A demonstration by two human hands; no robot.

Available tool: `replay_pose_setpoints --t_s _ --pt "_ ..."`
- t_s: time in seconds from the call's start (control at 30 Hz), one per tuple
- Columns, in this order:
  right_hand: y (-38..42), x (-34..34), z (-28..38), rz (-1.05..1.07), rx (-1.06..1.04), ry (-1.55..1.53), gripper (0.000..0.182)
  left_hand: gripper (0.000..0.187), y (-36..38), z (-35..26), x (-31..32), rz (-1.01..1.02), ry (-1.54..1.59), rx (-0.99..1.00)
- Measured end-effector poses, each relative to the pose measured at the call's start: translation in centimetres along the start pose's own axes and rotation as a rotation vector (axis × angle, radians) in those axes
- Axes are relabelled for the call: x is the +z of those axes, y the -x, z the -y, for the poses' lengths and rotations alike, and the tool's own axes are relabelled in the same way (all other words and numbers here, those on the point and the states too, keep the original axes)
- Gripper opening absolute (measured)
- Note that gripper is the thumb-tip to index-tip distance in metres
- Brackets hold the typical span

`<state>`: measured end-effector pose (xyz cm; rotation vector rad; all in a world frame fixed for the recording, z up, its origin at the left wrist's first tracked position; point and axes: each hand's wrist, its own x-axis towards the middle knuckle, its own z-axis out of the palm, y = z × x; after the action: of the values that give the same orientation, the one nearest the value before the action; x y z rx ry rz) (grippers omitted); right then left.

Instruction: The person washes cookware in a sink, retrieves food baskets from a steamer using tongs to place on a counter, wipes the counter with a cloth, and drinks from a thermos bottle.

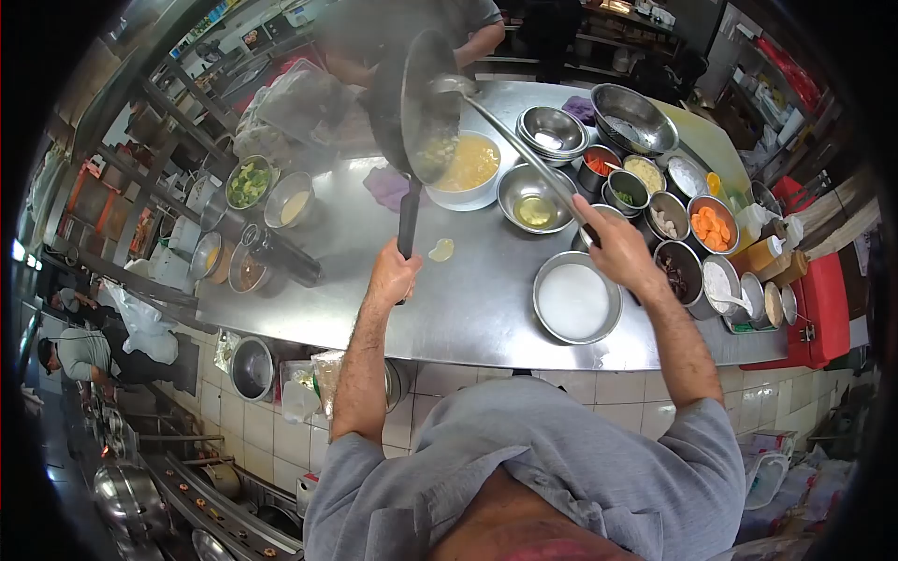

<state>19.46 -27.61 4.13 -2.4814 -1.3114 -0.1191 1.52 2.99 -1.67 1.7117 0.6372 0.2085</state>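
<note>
My left hand (397,271) is closed around the black handle of a wok (398,112), which is tipped on its side over a white bowl (468,199). Yellowish soup with pale bits (472,164) fills that bowl, and some of it clings to the wok's lower lip. My right hand (619,245) grips the long handle of a ladle (514,142); the ladle's head is at the wok's inner face. Steam blurs the wok's far side. Right of the soup bowl sits a steel bowl of yellow liquid (535,211). Below my right hand is a bowl of white liquid (574,301).
Containers of carrot slices (711,227), red pieces (599,163) and dark pieces crowd the right side, beside sauce bottles (758,252). Leftward stand a bowl of greens (248,182) and a dark bottle (290,257). A small spill (441,250) lies on the steel table. Another person (477,42) stands opposite.
</note>
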Motion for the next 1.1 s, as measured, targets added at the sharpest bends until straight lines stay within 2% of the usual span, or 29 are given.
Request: replay_pose_setpoints --t_s 0.03,0.07,0.1,0.2,0.23,0.3,0.47,0.6,0.63,0.67,0.7,0.73,0.77,0.87,0.97,1.03,1.07,1.1 --pt "-0.3 0.6 0.6 -0.051 0.023 -0.07 0.072 0.015 0.0 0.1 0.1 -0.011 -0.038 0.015" --pt "-0.1 0.7 1.2 0.005 0.093 -0.198 0.076 0.015 0.0 0.3 0.0 -0.022 -0.077 0.031" --pt "0.2 0.5 1.5 0.005 0.094 -0.197 0.076 0.015 -0.1 0.5 -0.1 -0.021 -0.077 0.031" --pt "1.8 0.2 1.9 0.153 0.123 -0.042 0.076 0.014 -0.7 0.7 -0.2 -0.036 -0.116 0.096" --pt "2.3 -0.1 1.9 0.152 0.13 -0.038 0.076 0.014 -0.7 0.2 -0.1 -0.037 -0.071 0.063" --pt "3.1 -1.4 2.2 0.22 0.076 0.18 0.074 0.014 -0.9 -0.1 -0.1 -0.029 -0.027 0.031" --pt "4.1 -5.4 1.4 0.237 -0.019 0.438 0.071 0.013 -2.1 0.2 -0.6 -0.013 0.163 -0.026" --pt "4.3 -7.0 1.0 0.194 0.015 0.42 0.073 0.014 -2.5 -0.4 -0.5 0.018 0.252 -0.029" --pt "3.9 -6.0 0.7 0.192 0.01 0.426 0.073 0.013 -2.5 -0.4 -0.4 0.056 0.407 -0.032" --pt "3.4 -4.0 0.2 0.056 -0.057 0.057 0.075 0.012 -2.5 -0.5 -0.2 0.097 0.559 -0.036" --pt "3.1 -2.9 0.3 -0.079 -0.123 -0.314 0.076 0.012 -2.2 -0.7 -0.1 0.098 0.561 -0.035" --pt "2.2 -4.3 3.7 0.204 0.331 -0.73 0.075 0.011 -1.7 -1.1 0.0 0.121 0.648 -0.034" --pt "1.5 -3.2 4.7 0.223 0.34 -0.983 0.071 0.01 -1.1 -1.3 -0.1 0.142 0.733 -0.033" --pt "-1.2 -0.9 9.0 0.266 0.399 -1.475 0.07 0.008 1.1 -1.3 -0.1 0.167 0.866 -0.034" --pt "-2.9 1.3 12.5 0.371 0.347 -1.657 0.063 0.006 3.5 0.5 -0.3 0.257 1.032 -0.046" --pt "-3.2 1.8 14.1 0.44 0.36 -1.631 0.063 0.005 5.7 1.4 -0.3 0.246 1.057 -0.081" --pt "-3.3 1.7 14.6 0.504 0.348 -1.589 0.052 0.004 6.9 1.8 -0.4 0.236 1.088 -0.12" --pt "-3.8 2.2 14.1 0.516 0.344 -1.594 0.052 0.004 8.1 2.3 -0.6 0.223 1.087 -0.122"
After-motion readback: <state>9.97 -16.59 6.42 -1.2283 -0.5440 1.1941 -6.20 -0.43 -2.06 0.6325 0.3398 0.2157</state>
